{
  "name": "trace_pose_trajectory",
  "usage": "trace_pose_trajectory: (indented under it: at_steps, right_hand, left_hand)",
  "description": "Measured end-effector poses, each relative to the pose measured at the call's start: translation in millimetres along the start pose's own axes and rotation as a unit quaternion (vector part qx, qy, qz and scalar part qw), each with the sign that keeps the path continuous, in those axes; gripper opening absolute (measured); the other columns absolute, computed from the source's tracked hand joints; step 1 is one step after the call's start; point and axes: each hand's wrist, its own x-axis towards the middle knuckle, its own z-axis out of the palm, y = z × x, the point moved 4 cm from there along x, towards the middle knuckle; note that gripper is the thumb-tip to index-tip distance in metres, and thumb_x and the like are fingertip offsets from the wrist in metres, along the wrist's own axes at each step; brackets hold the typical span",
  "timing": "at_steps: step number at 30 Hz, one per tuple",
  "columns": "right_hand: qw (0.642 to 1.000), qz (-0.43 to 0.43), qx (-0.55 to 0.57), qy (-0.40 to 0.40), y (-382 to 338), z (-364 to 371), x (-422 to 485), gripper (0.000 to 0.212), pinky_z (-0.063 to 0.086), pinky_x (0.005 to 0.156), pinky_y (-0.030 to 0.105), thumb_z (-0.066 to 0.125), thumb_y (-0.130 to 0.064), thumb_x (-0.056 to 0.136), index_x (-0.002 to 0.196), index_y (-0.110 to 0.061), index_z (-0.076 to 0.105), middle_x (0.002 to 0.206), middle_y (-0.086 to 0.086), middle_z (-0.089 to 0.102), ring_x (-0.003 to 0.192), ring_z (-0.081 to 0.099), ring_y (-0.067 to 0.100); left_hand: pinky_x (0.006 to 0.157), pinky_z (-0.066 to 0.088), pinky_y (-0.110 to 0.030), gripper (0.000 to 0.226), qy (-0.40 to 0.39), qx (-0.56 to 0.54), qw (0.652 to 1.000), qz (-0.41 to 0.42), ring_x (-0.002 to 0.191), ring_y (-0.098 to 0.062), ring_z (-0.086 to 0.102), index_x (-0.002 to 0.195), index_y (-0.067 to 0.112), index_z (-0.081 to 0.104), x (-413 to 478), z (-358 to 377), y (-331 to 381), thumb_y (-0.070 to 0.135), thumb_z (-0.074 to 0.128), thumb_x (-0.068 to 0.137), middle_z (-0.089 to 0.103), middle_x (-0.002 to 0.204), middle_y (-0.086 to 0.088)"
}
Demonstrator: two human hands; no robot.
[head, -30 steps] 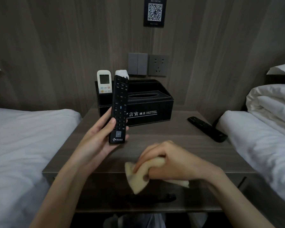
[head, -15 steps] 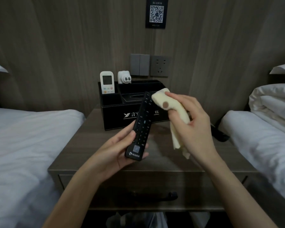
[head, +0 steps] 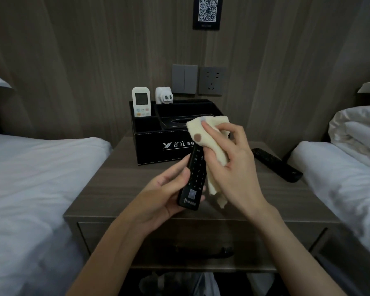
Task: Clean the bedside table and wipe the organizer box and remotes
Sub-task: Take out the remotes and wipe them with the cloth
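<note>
My left hand (head: 169,189) grips the lower end of a black remote (head: 193,180), held above the wooden bedside table (head: 107,189). My right hand (head: 233,165) holds a pale yellow cloth (head: 203,135) with a brown spot, pressed over the remote's top end. Behind them stands the black organizer box (head: 154,146) with white hotel lettering. A white air-conditioner remote (head: 141,101) stands upright in its back left slot. A second black remote (head: 276,164) lies on the table at the right.
A white plug adapter (head: 163,95) stands in the box beside the white remote. White beds flank the table, one on the left (head: 30,178) and one on the right (head: 340,178). Wall switches and a socket (head: 212,81) sit behind the box. The table has a drawer with a dark handle (head: 201,253).
My right hand lifted the cloth from the table's front edge up to the remote's top end. My left hand brought the remote lower and toward the middle.
</note>
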Motion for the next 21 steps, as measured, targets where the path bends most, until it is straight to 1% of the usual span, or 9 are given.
trace_pose_trajectory:
  at_steps: [3,4,6,9,11,14,16,18,21]
  right_hand:
    - [0.999,-0.022,-0.015,-0.027,-2,2,-2,0.048,0.047,0.095,0.033,0.057,-0.013,0.091,0.135,-0.032,0.054,0.124,-0.014,0.042,0.114,0.048,0.013]
    - [0.999,-0.025,-0.012,-0.042,-3,4,-3,0.048,0.048,0.094,0.036,0.056,-0.013,0.091,0.135,-0.033,0.054,0.123,-0.014,0.042,0.113,0.048,0.014]
    - [0.997,-0.029,-0.001,-0.074,-5,10,-6,0.049,0.049,0.092,0.037,0.056,-0.014,0.090,0.135,-0.034,0.055,0.122,-0.015,0.043,0.112,0.048,0.014]
    - [0.993,-0.027,0.018,-0.117,-8,19,-11,0.051,0.049,0.092,0.036,0.055,-0.015,0.087,0.134,-0.034,0.056,0.121,-0.015,0.044,0.112,0.049,0.012]
    - [0.990,-0.018,0.033,-0.138,-10,24,-15,0.051,0.049,0.092,0.034,0.055,-0.015,0.086,0.133,-0.034,0.056,0.120,-0.017,0.044,0.112,0.048,0.011]
    - [0.988,-0.009,0.050,-0.148,-15,29,-18,0.052,0.046,0.090,0.025,0.057,-0.012,0.085,0.132,-0.033,0.057,0.116,-0.019,0.045,0.112,0.049,0.009]
    - [0.986,0.004,0.063,-0.156,-15,31,-19,0.053,0.045,0.087,0.018,0.059,-0.008,0.084,0.131,-0.033,0.059,0.112,-0.022,0.046,0.110,0.050,0.006]
    - [0.983,0.008,0.070,-0.167,-15,30,-20,0.053,0.043,0.085,0.014,0.060,-0.005,0.083,0.128,-0.034,0.060,0.110,-0.023,0.047,0.107,0.050,0.004]
    - [0.979,0.014,0.085,-0.183,-14,28,-22,0.053,0.044,0.079,0.013,0.061,-0.004,0.081,0.121,-0.039,0.064,0.107,-0.019,0.050,0.100,0.052,0.005]
  left_hand:
    - [0.072,0.058,-0.033,0.051,0.005,-0.013,1.000,0.008,0.091,-0.019,0.068,0.127,0.030,0.062,1,-1,1,0.027,0.063,0.076,0.069,0.110,-0.006]
    - [0.074,0.059,-0.033,0.051,0.011,-0.021,1.000,0.011,0.094,-0.019,0.068,0.127,0.030,0.062,2,-3,1,0.028,0.062,0.076,0.069,0.112,-0.005]
    - [0.079,0.059,-0.032,0.051,0.023,-0.029,0.999,0.017,0.100,-0.018,0.068,0.129,0.031,0.060,3,-5,2,0.029,0.061,0.078,0.068,0.119,-0.004]
    - [0.082,0.058,-0.031,0.051,0.036,-0.059,0.997,0.036,0.106,-0.019,0.067,0.133,0.026,0.056,4,-8,6,0.032,0.055,0.082,0.065,0.125,-0.008]
    - [0.079,0.059,-0.031,0.054,0.048,-0.083,0.994,0.049,0.106,-0.020,0.067,0.133,0.021,0.054,4,-10,9,0.034,0.053,0.081,0.066,0.122,-0.010]
    - [0.078,0.059,-0.029,0.059,0.073,-0.088,0.991,0.069,0.106,-0.019,0.067,0.135,0.016,0.051,5,-12,11,0.039,0.049,0.080,0.068,0.120,-0.010]
    - [0.078,0.059,-0.028,0.066,0.092,-0.091,0.989,0.076,0.107,-0.019,0.067,0.137,0.012,0.048,6,-13,11,0.043,0.048,0.079,0.066,0.123,-0.012]
    - [0.075,0.058,-0.029,0.068,0.111,-0.102,0.985,0.079,0.108,-0.020,0.067,0.140,0.013,0.046,9,-15,10,0.045,0.048,0.079,0.064,0.126,-0.013]
    - [0.075,0.057,-0.028,0.074,0.135,-0.119,0.980,0.089,0.113,-0.023,0.064,0.144,0.013,0.040,10,-21,12,0.047,0.049,0.078,0.060,0.131,-0.016]
